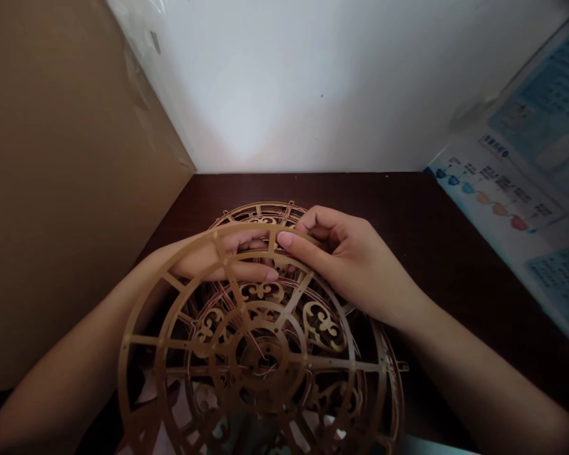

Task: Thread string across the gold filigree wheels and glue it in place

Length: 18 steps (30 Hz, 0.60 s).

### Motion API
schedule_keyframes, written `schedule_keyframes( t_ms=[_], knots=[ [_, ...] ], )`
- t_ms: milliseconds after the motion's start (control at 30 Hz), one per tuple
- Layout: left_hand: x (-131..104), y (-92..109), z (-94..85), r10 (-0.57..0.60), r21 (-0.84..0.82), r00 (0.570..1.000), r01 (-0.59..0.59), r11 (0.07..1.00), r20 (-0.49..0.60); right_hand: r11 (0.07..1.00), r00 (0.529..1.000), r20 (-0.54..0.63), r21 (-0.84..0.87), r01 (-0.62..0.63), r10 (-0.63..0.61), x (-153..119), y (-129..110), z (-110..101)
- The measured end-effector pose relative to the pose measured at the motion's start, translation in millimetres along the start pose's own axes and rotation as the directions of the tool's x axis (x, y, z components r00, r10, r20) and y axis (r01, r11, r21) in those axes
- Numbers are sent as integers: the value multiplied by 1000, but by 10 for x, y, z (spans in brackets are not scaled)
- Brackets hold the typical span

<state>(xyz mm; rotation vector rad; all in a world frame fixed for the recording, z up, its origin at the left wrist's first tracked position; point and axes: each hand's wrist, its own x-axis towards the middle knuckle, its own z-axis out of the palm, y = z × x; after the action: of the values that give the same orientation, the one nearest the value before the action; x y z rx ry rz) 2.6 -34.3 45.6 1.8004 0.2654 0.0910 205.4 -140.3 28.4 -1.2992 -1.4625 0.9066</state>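
A large round gold-coloured frame (pixel 324 362) stands tilted toward me, with concentric rings, spokes and scrollwork (pixel 323 325). My right hand (pixel 346 249) is closed at its upper edge, its thumb on the near side of the outer ring and its fingers behind. My left hand (pixel 232 260) reaches behind the upper part of this ring. Its fingers are bent and its thumb lies alongside, pointing right; what they hold, if anything, is hidden. Thin red and white wires (pixel 257 346) run across the frame. Another similar round frame (pixel 258 207) shows behind my hands.
Everything rests on a dark brown tabletop (pixel 436 265). A brown board (pixel 76 189) rises on the left and a white panel (pixel 313 95) at the back. On the right leans a blue and white printed sheet (pixel 516 196). A small tab (pixel 403 366) juts from the frames' right side.
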Motion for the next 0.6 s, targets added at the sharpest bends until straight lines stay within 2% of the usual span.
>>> schedule_keyframes(
  t_ms=[167, 267, 400, 600],
  knots=[
    [40, -36, 49, -30, -157, 1000, 28, 987, -11, 998, 1000, -6, -55, 21, -21, 8, 29, -16],
    [52, -103, 55, -66, -215, 997, 57, 975, -35, 982, 997, -29, -179, 59, -65, -3, 71, -33],
    [43, -186, -12, -92, -180, 995, 84, 980, -36, 910, 980, -34, -380, 167, -194, 0, 123, -60],
    [-70, -166, -166, -143, -82, 990, 141, 987, -11, 917, 976, -53, -356, 181, -213, 37, 159, -83]
  ],
)
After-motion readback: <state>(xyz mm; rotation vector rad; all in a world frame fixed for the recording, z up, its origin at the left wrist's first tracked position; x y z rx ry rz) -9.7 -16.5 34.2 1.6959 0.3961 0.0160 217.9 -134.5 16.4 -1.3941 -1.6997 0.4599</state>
